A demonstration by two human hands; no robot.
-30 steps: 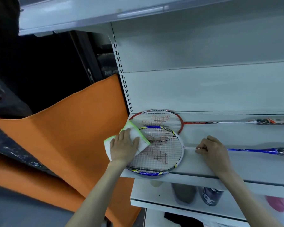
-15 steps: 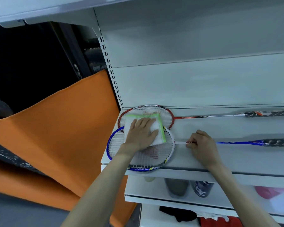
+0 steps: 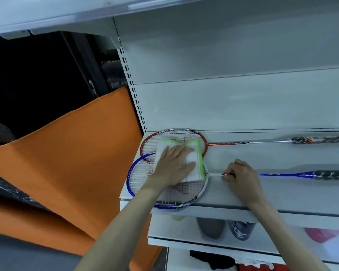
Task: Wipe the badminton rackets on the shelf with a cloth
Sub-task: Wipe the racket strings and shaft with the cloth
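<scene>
Two badminton rackets lie on the white shelf [image 3: 282, 194], handles pointing right. The blue racket [image 3: 143, 184] is in front, its head overlapping the red racket [image 3: 184, 133] behind it. A white cloth with a green edge [image 3: 194, 159] is spread over both heads. My left hand [image 3: 174, 167] presses flat on the cloth with straight fingers. My right hand [image 3: 241, 177] pinches the blue racket's thin shaft just right of its head, fingers curled round it.
An orange mat [image 3: 76, 163] hangs left of the shelf unit. A slotted upright [image 3: 133, 90] marks the shelf's left edge. A lower shelf [image 3: 184, 239] holds dark cans and a red item. Another shelf overhangs at the top [image 3: 67, 14].
My left hand has slid the cloth from the left rim of the blue racket's head up and right onto the overlap with the red racket. My right hand keeps its hold on the shaft.
</scene>
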